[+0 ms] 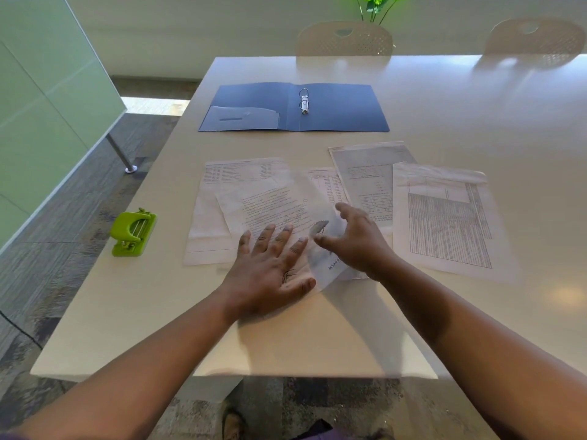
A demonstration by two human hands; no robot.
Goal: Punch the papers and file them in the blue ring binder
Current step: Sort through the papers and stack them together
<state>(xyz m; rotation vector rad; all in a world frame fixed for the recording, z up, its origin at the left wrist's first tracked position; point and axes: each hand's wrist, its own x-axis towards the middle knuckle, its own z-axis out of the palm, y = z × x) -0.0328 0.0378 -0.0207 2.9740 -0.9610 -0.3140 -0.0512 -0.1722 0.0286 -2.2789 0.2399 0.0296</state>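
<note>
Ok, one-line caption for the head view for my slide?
Left hand flat on scattered papers, right hand reaching in; green hole punch and open blue ring binder wait.

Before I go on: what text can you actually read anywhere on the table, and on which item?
"DELHI", partial and blurred: on the moving sheet between the left hand and the right hand.
Tilted page: lines of print and a diagonal stamp, too blurred to read.
Table-print sheets: too small to read.
Blue ring binder and green hole punch: no text visible.
</note>
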